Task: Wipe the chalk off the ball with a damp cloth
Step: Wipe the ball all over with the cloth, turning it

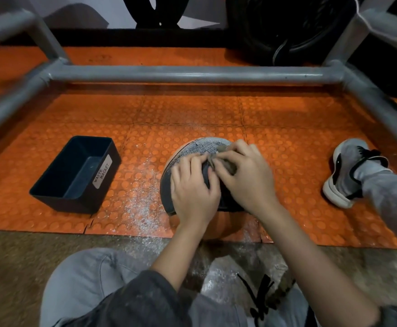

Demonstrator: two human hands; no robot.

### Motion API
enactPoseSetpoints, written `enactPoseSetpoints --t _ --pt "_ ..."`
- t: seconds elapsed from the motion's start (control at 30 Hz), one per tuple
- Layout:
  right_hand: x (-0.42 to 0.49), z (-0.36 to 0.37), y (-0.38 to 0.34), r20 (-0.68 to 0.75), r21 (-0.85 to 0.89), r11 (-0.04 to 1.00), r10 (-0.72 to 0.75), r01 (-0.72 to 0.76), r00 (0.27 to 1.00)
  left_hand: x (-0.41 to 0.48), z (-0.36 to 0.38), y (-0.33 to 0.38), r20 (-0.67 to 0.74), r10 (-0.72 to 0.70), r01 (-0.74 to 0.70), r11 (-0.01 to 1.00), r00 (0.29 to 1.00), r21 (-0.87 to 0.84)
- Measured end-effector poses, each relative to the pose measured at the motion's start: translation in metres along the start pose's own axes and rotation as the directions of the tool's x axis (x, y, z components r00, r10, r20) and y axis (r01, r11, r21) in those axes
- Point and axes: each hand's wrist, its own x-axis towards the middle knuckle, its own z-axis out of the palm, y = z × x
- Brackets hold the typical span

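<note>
An orange ball (pixel 218 226) sits on the orange studded mat, low in the middle of the view. A grey cloth (pixel 204 147) with a fine woven pattern is draped over most of it, so only the ball's lower edge and a sliver on the left show. My left hand (pixel 192 188) lies on the cloth's near left side with its fingertips curled into the fabric. My right hand (pixel 248 177) sits just to the right and pinches a bunched fold of cloth on top. White chalk dust (pixel 143 204) is scattered on the mat left of the ball.
A black bin (pixel 51 185) labelled "waste basket" stands on the mat to the left. Grey metal frame tubes (pixel 192 74) cross behind and slant down both sides. My shoe (pixel 348 171) rests at the right and my knee (pixel 86 279) is near the bottom. The orange mat's (pixel 287 161) front edge meets the concrete floor.
</note>
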Motion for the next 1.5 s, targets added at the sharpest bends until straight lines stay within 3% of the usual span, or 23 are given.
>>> enactPoseSetpoints --t 0.07,0.23,0.3,0.4,0.53,0.6,0.73,0.8,0.93,1.1,1.27,1.37,1.43,1.5 --pt "0.004 -0.004 0.015 -0.002 0.037 0.999 0.029 -0.029 1.000 0.000 0.000 0.000 0.017 0.017 -0.017 1.000 1.000 -0.007" --pt "0.002 -0.009 0.081 0.036 0.231 0.879 0.421 -0.417 0.906 -0.007 0.001 0.002 0.033 0.068 -0.068 0.998 0.997 -0.015" --pt "-0.001 -0.006 0.079 -0.001 0.257 0.861 0.455 -0.440 0.890 -0.008 0.001 0.003 0.031 0.067 -0.066 0.998 0.997 -0.012" --pt "0.003 -0.006 0.046 -0.072 0.281 0.903 0.358 -0.326 0.931 -0.005 0.001 0.003 0.010 0.040 -0.040 0.999 0.999 0.006" --pt "0.003 0.000 0.002 -0.009 0.018 1.000 0.000 0.001 1.000 0.000 0.002 0.000 0.010 0.040 -0.040 0.999 0.999 0.006" --pt "0.008 -0.002 0.013 -0.005 0.044 0.999 0.023 -0.023 1.000 0.002 0.003 0.000 0.024 0.054 -0.054 0.999 0.998 -0.007" --pt "0.017 -0.012 0.057 -0.028 0.259 0.918 0.319 -0.301 0.947 0.001 0.006 0.005 0.036 0.076 -0.076 0.997 0.996 -0.007" --pt "0.016 -0.011 0.063 -0.005 0.255 0.897 0.375 -0.361 0.927 0.000 0.008 0.009 0.043 0.081 -0.081 0.997 0.996 0.008" --pt "0.011 -0.009 0.044 -0.060 0.203 0.944 0.277 -0.260 0.959 0.002 0.010 0.011 0.043 0.068 -0.069 0.997 0.997 0.019" --pt "0.014 -0.005 0.034 -0.031 0.219 0.971 0.107 -0.098 0.994 0.009 0.004 0.000 0.043 0.039 -0.039 0.999 0.998 -0.005" --pt "0.020 -0.004 0.071 -0.002 0.311 0.878 0.382 -0.363 0.924 0.018 0.010 0.005 0.085 0.046 -0.044 0.999 0.995 -0.024" --pt "0.019 -0.006 0.073 -0.016 0.251 0.888 0.402 -0.386 0.915 0.019 0.015 0.009 0.100 0.068 -0.070 0.997 0.993 0.015" --pt "0.019 -0.005 0.058 -0.041 0.234 0.918 0.338 -0.320 0.940 0.019 0.016 0.010 0.090 0.067 -0.071 0.997 0.994 0.037" --pt "0.020 -0.003 0.037 -0.053 0.163 0.974 0.168 -0.157 0.984 0.019 0.014 0.006 0.067 0.071 -0.074 0.997 0.995 0.037"
